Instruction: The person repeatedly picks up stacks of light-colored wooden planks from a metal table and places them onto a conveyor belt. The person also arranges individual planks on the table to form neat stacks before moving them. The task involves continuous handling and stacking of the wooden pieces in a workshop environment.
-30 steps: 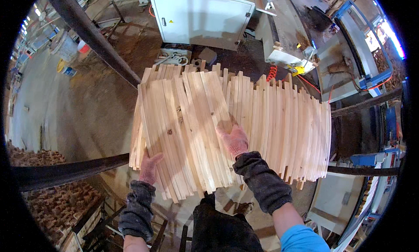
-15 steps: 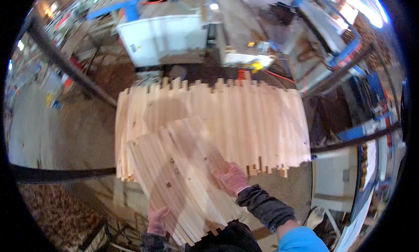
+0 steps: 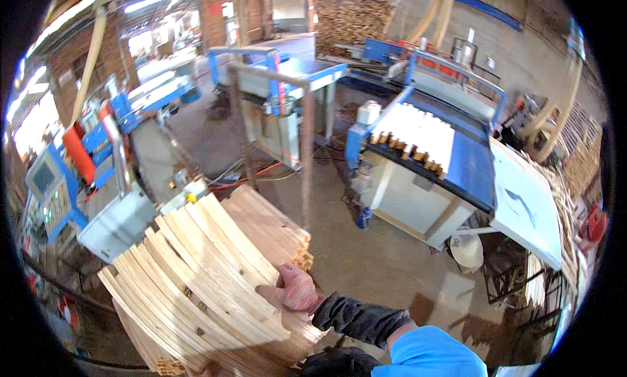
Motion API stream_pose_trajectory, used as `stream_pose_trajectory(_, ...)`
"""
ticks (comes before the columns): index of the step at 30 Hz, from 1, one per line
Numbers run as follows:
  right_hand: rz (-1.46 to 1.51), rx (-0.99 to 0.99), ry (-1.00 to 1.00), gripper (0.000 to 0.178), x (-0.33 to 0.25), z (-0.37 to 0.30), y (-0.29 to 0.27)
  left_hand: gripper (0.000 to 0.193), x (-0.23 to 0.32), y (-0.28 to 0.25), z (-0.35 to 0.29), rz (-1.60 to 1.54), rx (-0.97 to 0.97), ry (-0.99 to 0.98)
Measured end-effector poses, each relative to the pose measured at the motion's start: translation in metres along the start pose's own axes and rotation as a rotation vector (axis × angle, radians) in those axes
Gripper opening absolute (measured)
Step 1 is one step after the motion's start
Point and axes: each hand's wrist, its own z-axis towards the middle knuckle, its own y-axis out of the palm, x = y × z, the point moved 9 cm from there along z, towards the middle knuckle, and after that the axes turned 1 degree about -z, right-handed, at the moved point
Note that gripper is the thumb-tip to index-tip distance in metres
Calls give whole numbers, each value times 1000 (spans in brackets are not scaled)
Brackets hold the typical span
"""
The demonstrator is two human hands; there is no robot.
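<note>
My right hand, in a pink glove, grips the right edge of a layer of pale wooden strips lying side by side. The thumb rests on top of the strips, and the undersides of the fingers are hidden. The layer is tilted and spreads across the lower left of the view, over a larger stack of wooden strips whose ends show at its far right. Some strips have dark knots. My left hand cannot be made out at the lower edge.
Ahead to the right stands a blue and white machine table with white strips on it. A pale board adjoins it. At left is a control panel. A metal post rises beyond the stack. Cables cross the floor.
The view has swung to the right and up, showing more of the workshop. The layer of strips now sits farther left in view, right hand still on its edge. My left hand has left view.
</note>
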Motion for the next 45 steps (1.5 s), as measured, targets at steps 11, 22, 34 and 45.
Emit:
stream_pose_trajectory(11,490,788,84,38,196,-129,-279,95,78,341,-114,37,-766,238)
stream_pose_trajectory(22,380,1429,281,39,365,-242,-457,65,30,713,-205,-58,-1428,255)
stream_pose_trajectory(34,-84,1752,906,56,446,-369,-650,73,-71,1029,-398,10,-1992,-285)
stream_pose_trajectory(45,-126,1271,1272,72,560,-352,-795,70,-193,1206,-479,300,-1896,-611)
